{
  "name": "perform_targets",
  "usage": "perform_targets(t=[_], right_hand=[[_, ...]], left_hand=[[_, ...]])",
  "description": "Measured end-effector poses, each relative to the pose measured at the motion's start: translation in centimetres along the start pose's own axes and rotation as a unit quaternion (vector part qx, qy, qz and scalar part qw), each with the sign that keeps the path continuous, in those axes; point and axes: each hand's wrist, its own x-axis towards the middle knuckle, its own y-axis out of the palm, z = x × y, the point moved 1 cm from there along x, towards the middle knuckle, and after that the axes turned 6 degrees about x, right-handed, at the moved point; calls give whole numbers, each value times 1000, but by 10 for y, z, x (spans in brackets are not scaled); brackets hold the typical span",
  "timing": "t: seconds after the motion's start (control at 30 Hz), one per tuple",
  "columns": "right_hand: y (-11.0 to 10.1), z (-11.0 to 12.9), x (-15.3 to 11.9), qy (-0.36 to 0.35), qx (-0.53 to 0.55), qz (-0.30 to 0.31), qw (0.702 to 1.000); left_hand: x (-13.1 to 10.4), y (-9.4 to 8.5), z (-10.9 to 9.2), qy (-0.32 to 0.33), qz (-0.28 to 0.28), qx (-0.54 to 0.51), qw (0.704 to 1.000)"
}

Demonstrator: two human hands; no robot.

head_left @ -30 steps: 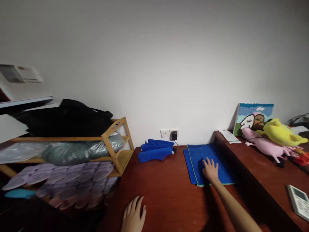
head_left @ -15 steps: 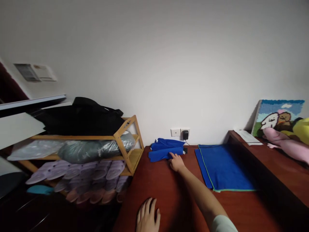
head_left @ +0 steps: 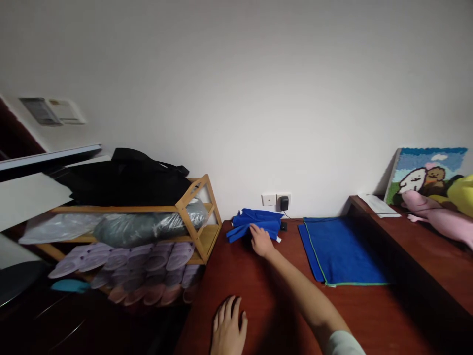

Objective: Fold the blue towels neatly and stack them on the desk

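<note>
Head view: right hand [head_left: 262,242] fingers pinch crumpled blue cloth [head_left: 271,222]; left hand [head_left: 229,331], six o'clock, fingers slightly spread on surface [head_left: 236,266]

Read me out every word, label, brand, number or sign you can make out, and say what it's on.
Nothing legible anywhere.
White paper on the raised brown wooden surface: too blurred to read.
Off-white box on the wall: faint marking, illegible.
Small white tag on the crumpled blue cloth: too small to read.
</note>
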Motion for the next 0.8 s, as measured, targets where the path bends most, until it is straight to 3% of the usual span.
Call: perform_targets(t=[0.1, 0.2, 0.3, 0.37, 0.47, 0.6, 0.7, 0.8], right_hand=[[-80, 17, -37, -71, 62, -129, 987], [-167, 43, -98, -175, 97, -243, 949], [-237, 74, -164, -240, 82, -299, 920], [-269, 95, -201, -262, 84, -307, 911], [-299, 120, -241, -281, 105, -287, 910], [-320, 142, -276, -277, 118, -309, 902], [-333, 152, -296, -259, 137, -334, 896], [-344, 159, -315, -225, 164, -333, 901]], left_hand=[[3, -9, -6, -2, -2, -1, 1000], [8, -19, -10, 0, -8, -2, 1000], [11, -32, -13, 2, -10, -10, 1000], [10, -42, -21, 12, -7, -36, 999], [3, -59, -52, 45, -5, -139, 989], [-8, -103, -126, 32, -48, -323, 945], [-17, -163, -177, 3, -86, -427, 900], [-28, -237, -207, 34, -139, -478, 867]])
